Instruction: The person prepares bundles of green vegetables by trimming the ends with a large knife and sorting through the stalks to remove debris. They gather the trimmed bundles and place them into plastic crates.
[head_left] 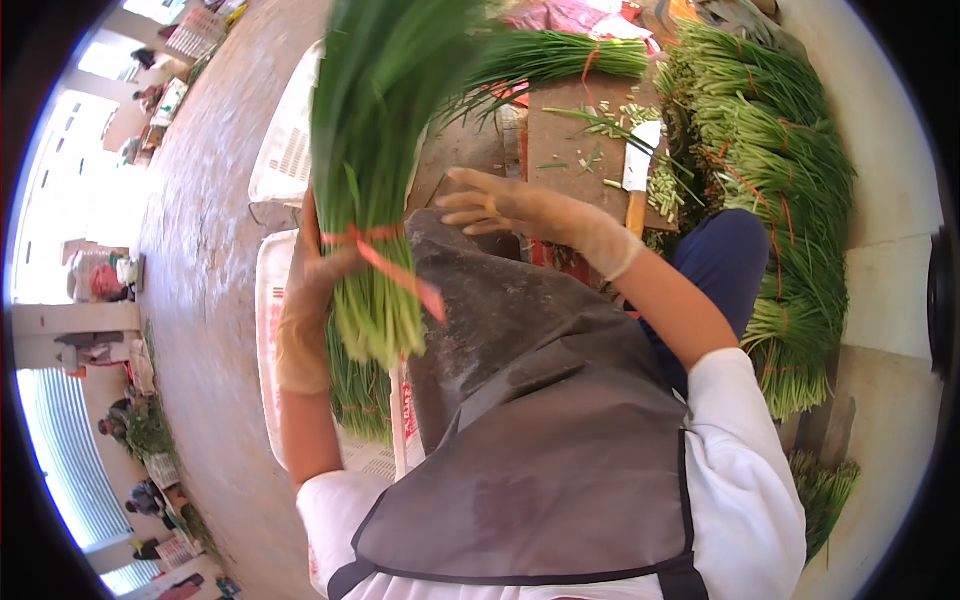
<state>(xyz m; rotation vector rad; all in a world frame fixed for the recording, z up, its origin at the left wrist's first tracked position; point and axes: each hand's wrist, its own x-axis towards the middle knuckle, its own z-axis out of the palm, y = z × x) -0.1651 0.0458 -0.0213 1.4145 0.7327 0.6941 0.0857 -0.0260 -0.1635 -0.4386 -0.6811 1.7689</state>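
Note:
My left hand [318, 265], in a thin pale glove, grips a large bunch of green chives [372, 130] near its red tie. The pale cut ends point toward me; the leafy tops are blurred. Over my apron-covered knee, my gloved right hand [505, 205] is open and holds nothing, its fingers apart and reaching toward the bunch. On the wooden board [555, 115] beyond it lie another bunch of chives [570, 58] and a wide-bladed knife [640, 165] with a wooden handle. Cut stem bits surround the blade.
Tied bunches of chives [775, 150] are piled along the wall at the right. A white plastic crate [280, 150] stands at the left; a nearer crate [272, 320] has chives [360, 395] in it. Other people [115, 425] sit at work across the concrete floor [210, 220].

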